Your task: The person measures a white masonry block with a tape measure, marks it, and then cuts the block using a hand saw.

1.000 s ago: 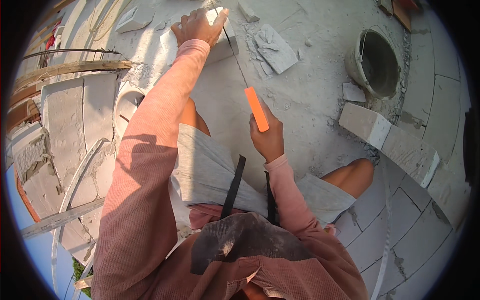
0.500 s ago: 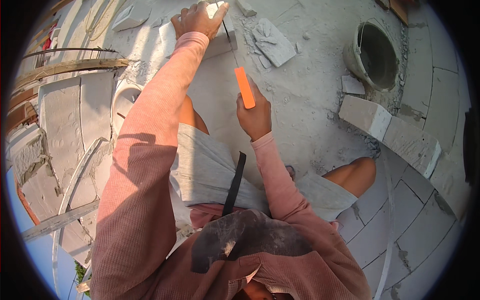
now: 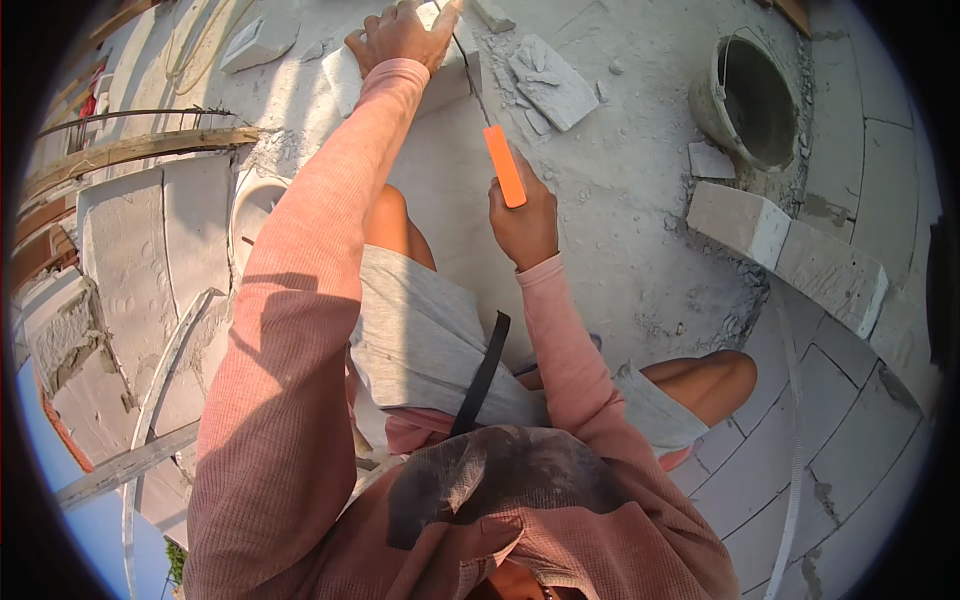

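My left hand grips the top of a pale, light concrete block at the upper edge of the view, with its thumb close to the saw blade. My right hand is closed around the orange handle of a handsaw. Its thin dark blade runs away from me and meets the block at its right end. The blade's far end lies out of view, so how deep it sits in the block cannot be told.
Broken pale slabs lie right of the block. A mortar-stained bucket stands at the far right, near a row of pale blocks. Left of me are a white bucket, partly behind my arm, and a wooden beam.
My right hand and the saw handle have shifted slightly to the right. My left hand stays on the block. The whole view has moved a little.
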A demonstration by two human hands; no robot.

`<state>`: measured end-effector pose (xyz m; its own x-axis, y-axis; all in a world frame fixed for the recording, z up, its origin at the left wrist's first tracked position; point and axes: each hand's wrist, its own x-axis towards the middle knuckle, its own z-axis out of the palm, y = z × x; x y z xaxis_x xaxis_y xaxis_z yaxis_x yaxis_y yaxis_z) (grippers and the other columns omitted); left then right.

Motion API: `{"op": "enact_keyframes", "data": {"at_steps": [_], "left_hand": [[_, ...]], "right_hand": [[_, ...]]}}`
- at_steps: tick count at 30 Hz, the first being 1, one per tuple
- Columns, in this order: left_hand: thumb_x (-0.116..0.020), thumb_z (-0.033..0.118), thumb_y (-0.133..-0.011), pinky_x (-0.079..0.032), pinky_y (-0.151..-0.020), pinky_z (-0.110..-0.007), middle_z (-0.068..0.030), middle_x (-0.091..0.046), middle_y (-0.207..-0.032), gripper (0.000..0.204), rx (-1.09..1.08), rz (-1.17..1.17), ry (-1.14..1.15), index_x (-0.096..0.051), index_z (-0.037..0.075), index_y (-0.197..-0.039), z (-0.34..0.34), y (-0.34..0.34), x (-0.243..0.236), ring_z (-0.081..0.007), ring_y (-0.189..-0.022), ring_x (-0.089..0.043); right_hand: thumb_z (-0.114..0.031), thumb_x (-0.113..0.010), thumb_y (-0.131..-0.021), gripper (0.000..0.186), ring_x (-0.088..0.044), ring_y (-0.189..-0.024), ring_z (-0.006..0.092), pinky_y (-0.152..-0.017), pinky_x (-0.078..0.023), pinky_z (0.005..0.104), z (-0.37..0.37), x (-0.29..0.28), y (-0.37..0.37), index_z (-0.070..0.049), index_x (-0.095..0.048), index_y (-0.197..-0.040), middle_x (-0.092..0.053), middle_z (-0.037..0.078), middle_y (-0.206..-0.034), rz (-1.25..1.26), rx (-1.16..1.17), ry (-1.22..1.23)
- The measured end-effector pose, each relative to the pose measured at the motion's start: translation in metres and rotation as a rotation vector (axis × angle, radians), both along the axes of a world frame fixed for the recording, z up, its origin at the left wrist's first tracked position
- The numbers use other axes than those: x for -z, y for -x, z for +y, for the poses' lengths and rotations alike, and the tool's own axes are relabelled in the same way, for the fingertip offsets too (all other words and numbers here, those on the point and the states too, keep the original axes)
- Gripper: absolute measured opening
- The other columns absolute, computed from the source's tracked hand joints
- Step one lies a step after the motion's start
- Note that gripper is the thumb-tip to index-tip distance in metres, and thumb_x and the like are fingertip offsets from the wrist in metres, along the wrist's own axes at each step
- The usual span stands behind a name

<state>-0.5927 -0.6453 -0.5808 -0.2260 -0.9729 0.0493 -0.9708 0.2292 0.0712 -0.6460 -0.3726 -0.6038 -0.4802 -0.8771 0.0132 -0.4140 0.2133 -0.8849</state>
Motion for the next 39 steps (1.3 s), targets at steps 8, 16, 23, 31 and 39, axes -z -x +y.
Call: {"op": "enact_keyframes", "data": {"at_steps": [8,16,23,31,39], "left_hand": [[-0.047,0.075,-0.096,-0.031,-0.112,-0.049,-0.0065,-0.070,-0.130,0.074,0.055,0.074,0.048,-0.067,0.015,-0.134,0.000,0.001,0.006,-0.0252,-0.128,-0.058],[-0.047,0.074,-0.096,-0.031,-0.111,-0.050,-0.0064,-0.071,-0.129,0.073,0.075,0.082,0.013,-0.070,0.013,-0.130,0.002,0.003,0.004,-0.0252,-0.128,-0.058],[-0.046,0.075,-0.096,-0.030,-0.114,-0.049,-0.0068,-0.070,-0.130,0.075,0.059,0.056,0.001,-0.070,0.012,-0.130,-0.005,0.005,0.007,-0.0254,-0.131,-0.056],[-0.045,0.075,-0.097,-0.027,-0.115,-0.047,-0.0063,-0.069,-0.131,0.076,0.032,0.052,-0.035,-0.068,0.012,-0.134,0.000,0.006,0.002,-0.0261,-0.130,-0.055],[-0.042,0.078,-0.097,-0.030,-0.115,-0.049,-0.0033,-0.068,-0.135,0.075,0.043,0.015,-0.020,-0.068,0.018,-0.132,-0.007,0.008,0.006,-0.0266,-0.132,-0.056]], "right_hand": [[0.006,-0.061,-0.085,0.069,-0.074,-0.094,0.0404,-0.082,-0.060,0.0441,0.142,-0.067,-0.017,-0.005,-0.050,-0.152,-0.071,0.021,-0.126,-0.011,-0.022,-0.135],[-0.001,-0.064,-0.087,0.064,-0.071,-0.086,0.0446,-0.076,-0.059,0.0489,0.021,0.006,-0.001,-0.007,-0.051,-0.149,-0.073,0.023,-0.104,-0.056,0.009,-0.209],[0.003,-0.063,-0.085,0.072,-0.074,-0.087,0.0417,-0.076,-0.061,0.0439,0.124,-0.053,-0.015,-0.005,-0.045,-0.154,-0.073,0.023,-0.114,-0.009,-0.014,-0.161],[0.001,-0.063,-0.087,0.066,-0.072,-0.089,0.0436,-0.077,-0.061,0.0455,0.038,-0.004,-0.006,-0.005,-0.048,-0.151,-0.071,0.027,-0.115,-0.146,-0.015,-0.236],[0.001,-0.064,-0.087,0.068,-0.073,-0.091,0.0420,-0.078,-0.060,0.0467,0.066,-0.045,-0.001,-0.009,-0.048,-0.153,-0.071,0.024,-0.121,-0.113,0.003,-0.197]]}}
